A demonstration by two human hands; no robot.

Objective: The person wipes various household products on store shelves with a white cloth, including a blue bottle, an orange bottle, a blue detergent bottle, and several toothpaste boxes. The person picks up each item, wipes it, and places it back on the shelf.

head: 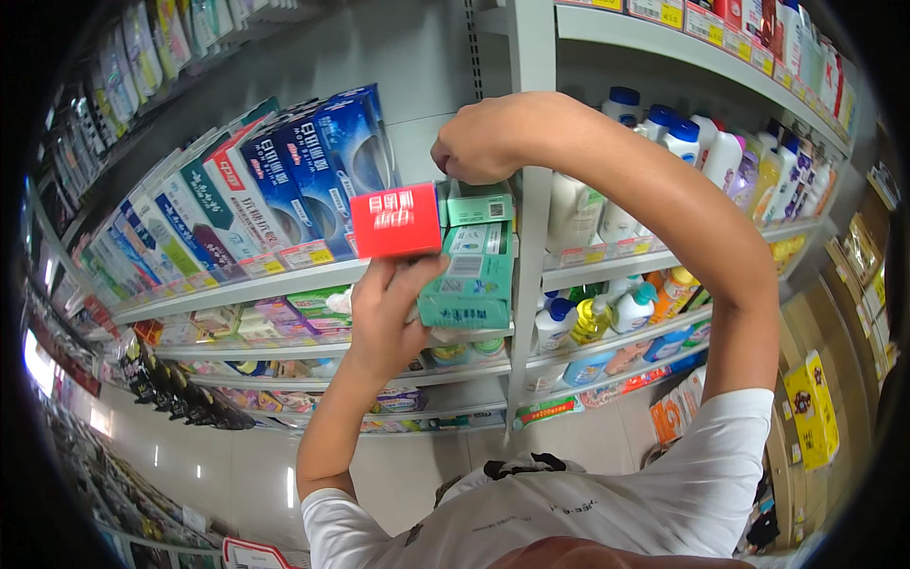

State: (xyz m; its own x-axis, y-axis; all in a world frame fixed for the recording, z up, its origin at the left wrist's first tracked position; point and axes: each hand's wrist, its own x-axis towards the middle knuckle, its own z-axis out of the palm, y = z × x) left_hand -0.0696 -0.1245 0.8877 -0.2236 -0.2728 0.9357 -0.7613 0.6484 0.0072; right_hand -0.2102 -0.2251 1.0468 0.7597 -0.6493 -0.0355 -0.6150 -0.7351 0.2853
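Note:
My left hand (387,313) is raised at the front edge of a store shelf, its thumb and fingers against the underside of a red box (397,220) with white print. Right beside that thumb, a stack of green cartons (466,277) juts toward me at the shelf's end. My right hand (480,139) is bent over the back of these cartons, next to the white upright post. Its fingers curl downward and their tips are hidden, so any hold there cannot be made out. Large blue toothpaste boxes (306,167) stand just left of the red box.
A white shelf upright (533,64) divides the two bays. Pump and lotion bottles (711,149) fill the right bay, with more bottles (597,320) below. Lower left shelves hold small boxes (284,313). Black hanging packs (170,384) project at left. A yellow box (810,409) stands far right.

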